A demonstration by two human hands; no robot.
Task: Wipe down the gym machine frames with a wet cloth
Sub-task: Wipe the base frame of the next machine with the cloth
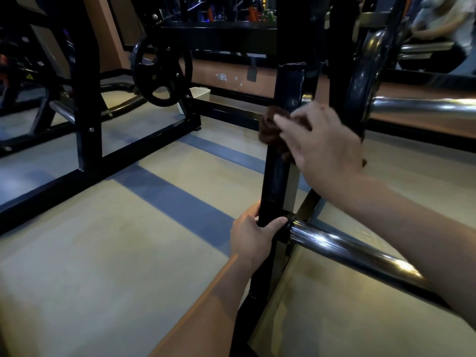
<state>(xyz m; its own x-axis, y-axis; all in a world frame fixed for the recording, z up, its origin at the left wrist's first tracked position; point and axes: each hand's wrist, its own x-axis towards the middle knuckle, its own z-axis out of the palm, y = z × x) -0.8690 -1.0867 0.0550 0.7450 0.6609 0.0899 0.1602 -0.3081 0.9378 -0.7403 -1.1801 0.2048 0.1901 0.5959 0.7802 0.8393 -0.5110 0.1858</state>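
Right hand: your right hand (322,148) presses a brown cloth (270,128) against the black upright post (286,99); your fingers lie fairly straight over the cloth, the fingertips blurred, so how tightly they hold it you cannot tell.
Left hand: your left hand (251,234) grips the same post lower down, thumb on the near face and fingers curled round the far side, just beside the collar where the lower chrome bar (360,256) joins.
Cloth: it sits bunched on the post's left and front faces, about halfway between the post's open top end and your left hand; part of it shows below your right palm.
Post: it stands nearly upright, leaning slightly, glossy black with a square section; its foot runs down out of sight near the bottom edge.
Upper chrome bar: a second chrome bar (425,106) runs out to the right behind your right hand, with a dark weight plate (360,73) seated on it, seen edge-on.
Neighbouring machine: a black frame (90,99) stands to the left, well apart from the post, carrying a round black plate (161,72).
Floor: beige floor (90,253) with a blue stripe (180,202) crossing diagonally between the two machines.
Background: a small white bin (199,93) sits against the far wall, near the round plate.
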